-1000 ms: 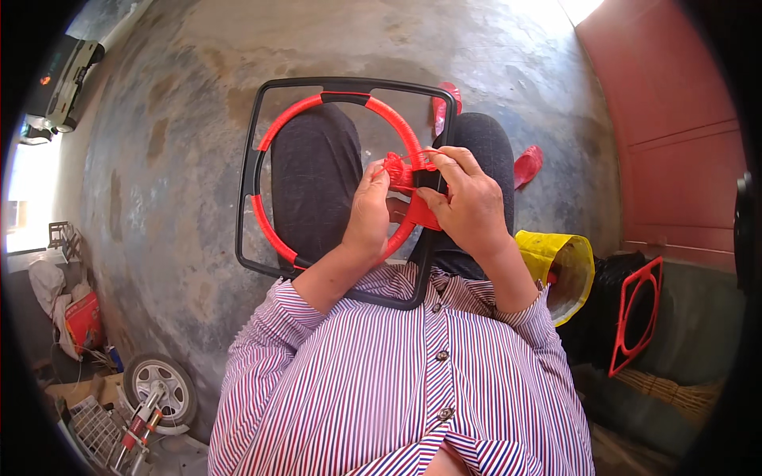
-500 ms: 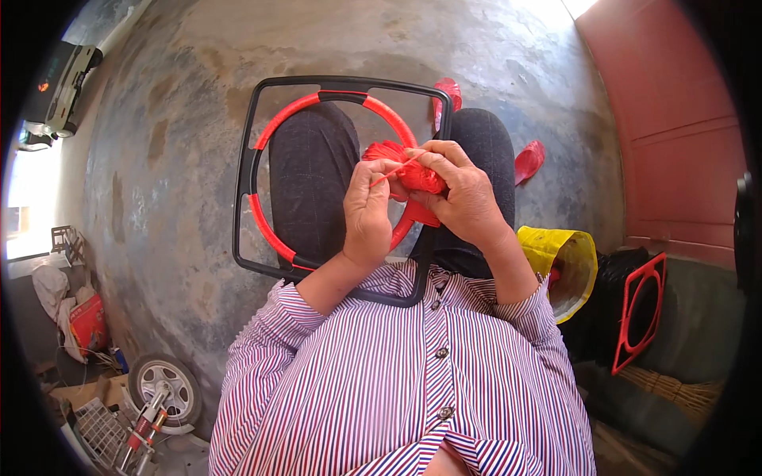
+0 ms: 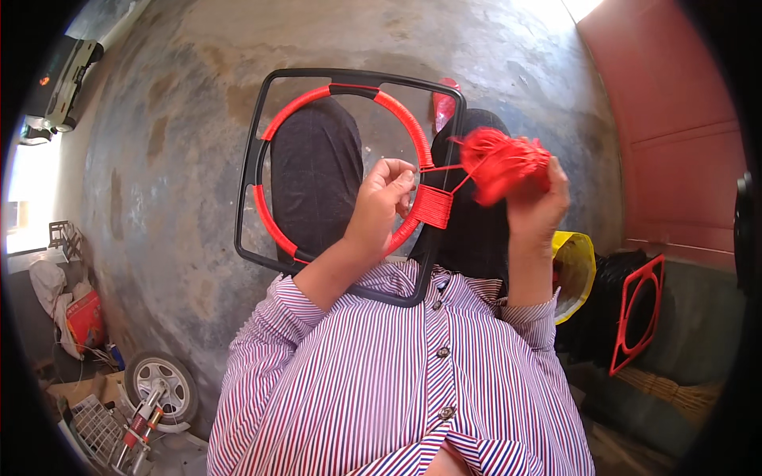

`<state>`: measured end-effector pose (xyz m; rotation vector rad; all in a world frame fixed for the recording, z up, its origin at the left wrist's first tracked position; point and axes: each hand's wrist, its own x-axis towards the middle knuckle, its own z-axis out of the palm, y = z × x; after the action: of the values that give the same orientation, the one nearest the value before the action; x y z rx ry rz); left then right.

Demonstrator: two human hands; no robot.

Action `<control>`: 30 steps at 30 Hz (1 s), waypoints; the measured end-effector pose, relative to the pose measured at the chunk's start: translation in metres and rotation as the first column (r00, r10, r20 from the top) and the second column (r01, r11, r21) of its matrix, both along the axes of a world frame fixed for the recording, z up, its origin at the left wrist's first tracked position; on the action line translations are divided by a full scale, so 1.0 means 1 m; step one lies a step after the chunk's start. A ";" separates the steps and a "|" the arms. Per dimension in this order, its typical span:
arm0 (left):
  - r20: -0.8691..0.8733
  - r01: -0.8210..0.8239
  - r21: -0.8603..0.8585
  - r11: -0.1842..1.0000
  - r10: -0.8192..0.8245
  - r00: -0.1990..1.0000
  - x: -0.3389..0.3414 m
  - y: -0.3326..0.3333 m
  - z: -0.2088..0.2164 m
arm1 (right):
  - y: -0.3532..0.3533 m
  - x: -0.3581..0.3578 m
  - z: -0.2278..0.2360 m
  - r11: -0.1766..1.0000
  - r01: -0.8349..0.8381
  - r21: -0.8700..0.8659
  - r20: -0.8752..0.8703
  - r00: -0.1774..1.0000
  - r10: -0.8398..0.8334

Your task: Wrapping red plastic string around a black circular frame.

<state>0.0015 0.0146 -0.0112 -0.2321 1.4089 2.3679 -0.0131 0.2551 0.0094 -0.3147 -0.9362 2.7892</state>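
Across my thighs lies a black square frame [image 3: 252, 151] with an inner ring, much of it wrapped in red cord [image 3: 295, 113]. A dense red wrapped band [image 3: 432, 208] joins the ring to the frame's right bar. My left hand [image 3: 379, 208] is inside the ring, thumb and forefinger closed on a red strand at its right edge. Right of the frame, my raised right hand [image 3: 541, 208] grips a loose bundle of red cord [image 3: 504, 163], smeared by motion. Two taut strands run from the bundle to the ring and band.
A yellow bucket-like container [image 3: 578, 274] stands by my right side, near a red frame [image 3: 637, 313] leaning on black material. A wheel [image 3: 162, 390] lies at lower left beside a wire rack [image 3: 97, 428]. A red door [image 3: 675, 143] rises at right.
My right hand has pulled the cord bundle away to the right, past the frame's bar, drawing the strands out. My left hand has shifted slightly right. The frame has tilted a little.
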 end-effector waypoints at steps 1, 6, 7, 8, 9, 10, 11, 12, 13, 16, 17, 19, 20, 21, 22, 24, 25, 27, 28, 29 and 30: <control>0.074 0.001 0.046 0.999 -0.004 0.997 -0.002 0.000 0.003 | 0.009 0.000 0.001 1.000 -0.010 -0.006 -0.017 1.000 0.009; 0.085 0.081 0.214 0.973 -0.101 0.991 0.000 0.007 0.013 | 0.020 0.009 -0.010 0.993 -0.044 -0.108 -0.093 0.995 0.034; 0.064 0.089 0.272 0.958 -0.110 0.992 -0.003 0.007 0.015 | 0.024 0.005 -0.011 0.985 -0.062 -0.160 -0.115 0.992 0.044; 0.041 0.098 0.330 0.939 -0.118 0.992 -0.006 0.007 0.017 | 0.025 0.002 -0.013 0.974 -0.081 -0.211 -0.138 0.989 0.053; 0.041 0.138 0.345 0.928 -0.162 0.986 -0.004 0.004 0.009 | 0.026 0.005 -0.016 0.979 -0.094 -0.181 -0.144 0.987 0.068; 0.023 0.173 0.356 0.918 -0.194 0.981 -0.005 0.001 -0.001 | 0.022 0.006 -0.013 0.982 -0.120 -0.149 -0.166 0.982 0.095; 0.033 0.152 0.380 0.913 -0.178 0.984 -0.005 0.002 -0.002 | 0.018 0.005 -0.010 0.983 -0.140 -0.119 -0.206 0.972 0.114; 0.043 0.148 0.396 0.906 -0.179 0.983 -0.005 0.003 0.002 | 0.013 0.004 -0.006 0.982 -0.168 -0.082 -0.168 0.974 0.152; 0.068 0.134 0.398 0.907 -0.175 0.982 -0.006 0.004 0.003 | 0.011 0.004 -0.005 0.986 -0.165 -0.029 -0.168 0.973 0.158; 0.077 0.163 0.432 0.887 -0.217 0.973 -0.005 0.003 0.005 | 0.026 0.001 0.001 0.983 -0.107 -0.150 -0.208 0.975 0.075; 0.073 0.176 0.435 0.883 -0.229 0.971 -0.006 0.003 0.006 | 0.039 -0.004 0.005 0.970 -0.104 -0.218 -0.231 0.972 0.052; 0.077 0.181 0.440 0.880 -0.238 0.968 -0.004 0.001 0.008 | 0.089 -0.012 -0.005 0.947 -0.068 -0.313 -0.253 0.967 -0.014; 0.072 0.182 0.442 0.878 -0.237 0.969 -0.005 0.001 0.007 | 0.103 -0.014 -0.009 0.931 -0.048 -0.361 -0.257 0.965 -0.050; 0.067 0.180 0.445 0.877 -0.233 0.970 -0.006 0.001 0.006 | 0.105 -0.012 -0.006 0.941 -0.010 -0.338 -0.268 0.959 -0.086; 0.057 0.192 0.440 0.877 -0.240 0.969 -0.006 0.001 0.004 | 0.108 -0.006 0.001 0.950 0.035 -0.311 -0.274 0.954 -0.124; 0.039 0.208 0.433 0.877 -0.249 0.968 -0.006 0.001 -0.002 | 0.108 0.003 0.003 0.979 0.089 -0.181 -0.272 0.953 -0.137; 0.039 0.205 0.430 0.879 -0.245 0.969 -0.006 0.002 -0.001 | 0.104 0.011 0.000 0.992 0.104 -0.076 -0.261 0.958 -0.120; 0.052 0.187 0.416 0.890 -0.229 0.972 -0.005 0.003 0.002 | 0.061 0.026 0.022 0.993 0.046 0.105 -0.180 0.983 -0.027; 0.046 0.194 0.428 0.883 -0.236 0.971 -0.005 0.004 0.005 | 0.049 0.032 0.018 0.989 -0.079 0.124 -0.127 0.987 0.094; 0.045 0.195 0.435 0.879 -0.237 0.970 -0.004 0.004 0.007 | 0.035 0.035 0.016 0.969 -0.208 0.129 -0.069 0.973 0.218; 0.043 0.196 0.442 0.876 -0.239 0.970 -0.003 0.003 0.008 | 0.024 0.039 0.023 0.875 -0.320 0.364 0.042 0.944 0.328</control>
<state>-0.0011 0.0175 -0.0028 -0.0588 0.7816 2.3681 0.0264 0.2795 0.0319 -0.0745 -1.6068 2.8049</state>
